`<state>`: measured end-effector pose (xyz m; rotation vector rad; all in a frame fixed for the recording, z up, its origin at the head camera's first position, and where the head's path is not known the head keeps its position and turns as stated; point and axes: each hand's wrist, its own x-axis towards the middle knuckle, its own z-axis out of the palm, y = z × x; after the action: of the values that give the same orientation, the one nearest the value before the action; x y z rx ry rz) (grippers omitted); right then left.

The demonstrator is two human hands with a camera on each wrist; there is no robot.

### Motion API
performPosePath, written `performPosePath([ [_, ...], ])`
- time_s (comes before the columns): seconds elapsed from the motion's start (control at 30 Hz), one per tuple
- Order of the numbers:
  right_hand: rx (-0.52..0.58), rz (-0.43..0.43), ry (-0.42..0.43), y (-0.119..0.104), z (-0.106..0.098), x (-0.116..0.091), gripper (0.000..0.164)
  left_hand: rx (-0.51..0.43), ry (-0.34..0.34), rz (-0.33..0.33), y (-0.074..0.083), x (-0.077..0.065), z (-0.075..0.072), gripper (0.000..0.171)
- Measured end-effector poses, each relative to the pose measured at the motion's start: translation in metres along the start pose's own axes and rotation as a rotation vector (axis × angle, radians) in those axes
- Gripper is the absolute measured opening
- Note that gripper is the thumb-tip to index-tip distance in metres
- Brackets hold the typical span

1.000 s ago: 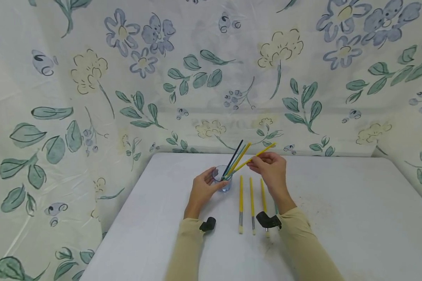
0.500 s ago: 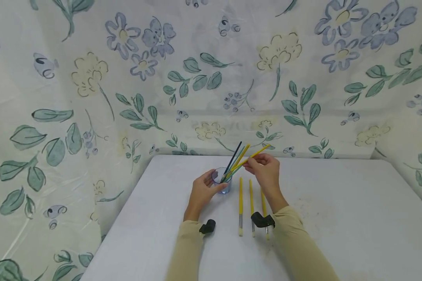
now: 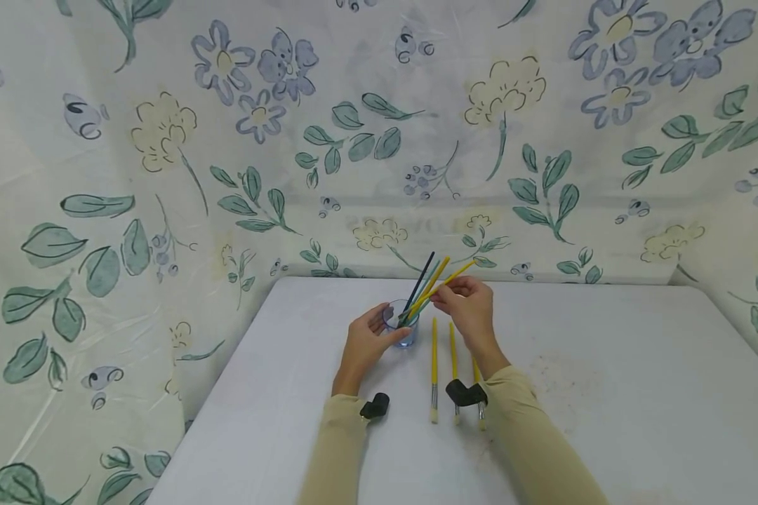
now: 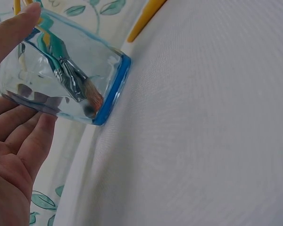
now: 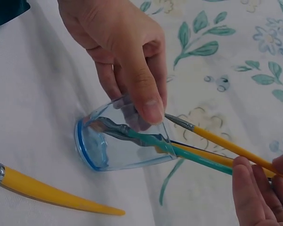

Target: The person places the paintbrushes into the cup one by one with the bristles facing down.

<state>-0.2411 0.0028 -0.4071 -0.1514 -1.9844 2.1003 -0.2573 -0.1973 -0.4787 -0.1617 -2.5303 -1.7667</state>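
A clear drinking glass [image 3: 407, 341] with a blue base is held by my left hand [image 3: 365, 344], thumb on the near side and fingers behind. In the left wrist view, the glass [image 4: 85, 52] tilts, brush bristles near its base. Standing in it are a dark paintbrush [image 3: 422, 277], a yellow one [image 3: 440, 267] and a teal one [image 5: 205, 164]. My right hand [image 3: 470, 312] pinches another yellow paintbrush [image 5: 221, 144] by its handle. That brush's metal ferrule points at the glass, its tip right at the rim beside my left thumb.
On the white table [image 3: 265, 393], yellow-handled paintbrushes lie in a row, bristles toward me: one on the left [image 3: 434, 351], a middle brush [image 3: 453, 344], and a right brush [image 3: 476, 370] partly behind my right wrist. A flowered cloth [image 3: 328, 189] hangs behind the table.
My right hand has moved left toward the glass, bringing the pinched yellow paintbrush with it. My left hand keeps its hold on the glass in about the same place.
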Motion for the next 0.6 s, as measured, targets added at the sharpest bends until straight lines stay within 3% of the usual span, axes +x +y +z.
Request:
performPosePath([
  [0.2,0.015,0.028,-0.028,0.0023,0.0047,-0.0004,0.018,0.01,0.008,0.005,-0.0005,0.001,0.0005,0.085],
  [0.6,-0.146,0.082,-0.116,0.005,-0.004,-0.0055,0.022,0.008,0.008,-0.012,0.0022,0.0004,0.0013,0.085],
])
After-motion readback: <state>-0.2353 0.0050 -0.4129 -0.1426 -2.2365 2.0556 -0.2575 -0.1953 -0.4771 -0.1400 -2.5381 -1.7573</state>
